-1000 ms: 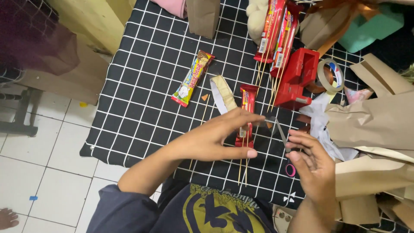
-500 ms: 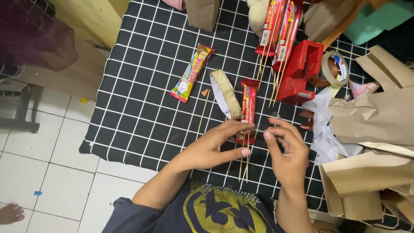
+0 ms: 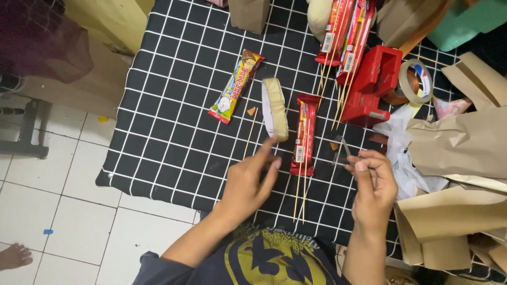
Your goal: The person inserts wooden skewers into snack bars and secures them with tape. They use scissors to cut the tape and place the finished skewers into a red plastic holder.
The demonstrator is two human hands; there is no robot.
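Note:
A red snack pack (image 3: 305, 134) lies on the black grid cloth (image 3: 174, 137) with thin wooden skewers (image 3: 299, 192) running under it and sticking out toward me. My left hand (image 3: 251, 182) hovers just left of it, fingers stretched out and holding nothing, fingertips close to the lower end of a beige roll with a white side (image 3: 274, 108). My right hand (image 3: 375, 184) is to the right of the pack and pinches a small strip of clear tape (image 3: 341, 151) between thumb and fingers.
A yellow-green snack packet (image 3: 235, 87) and a loose skewer (image 3: 251, 132) lie to the left. A red tape dispenser (image 3: 372, 84), a tape roll (image 3: 414, 79), more red packs on skewers (image 3: 343, 31) and brown paper bags (image 3: 459, 142) crowd the right. Someone's bare foot (image 3: 13, 256) rests on the tile floor.
My left hand has lifted off the red pack and shifted left toward the beige roll. My right hand has moved right, away from the pack, with a tape strip in its fingers.

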